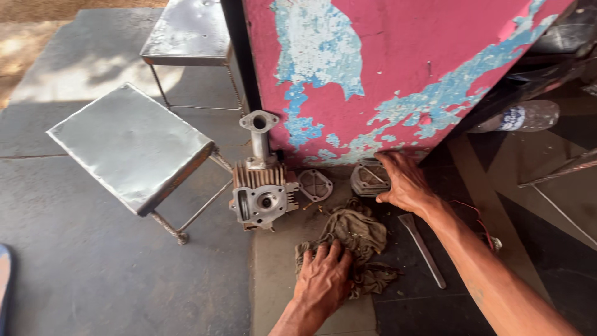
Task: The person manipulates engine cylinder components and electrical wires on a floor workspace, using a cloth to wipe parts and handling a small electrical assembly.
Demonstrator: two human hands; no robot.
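Observation:
My left hand (323,277) presses down on a dirty brown rag (354,239) bunched on the floor. My right hand (404,182) reaches to the foot of the pink wall and grips a round finned metal cover (368,178). A flat metal cover plate (315,185) lies just left of it. A finned engine cylinder head (262,193) with an upright intake pipe (259,134) stands further left. A flat metal bar (423,249) lies under my right forearm.
A pink wall with peeling blue paint (385,68) rises ahead. Two metal-topped stools (134,146) (189,31) stand at left. A clear plastic bottle (519,116) lies at right, near a thin rod (556,174) and red wires (476,218).

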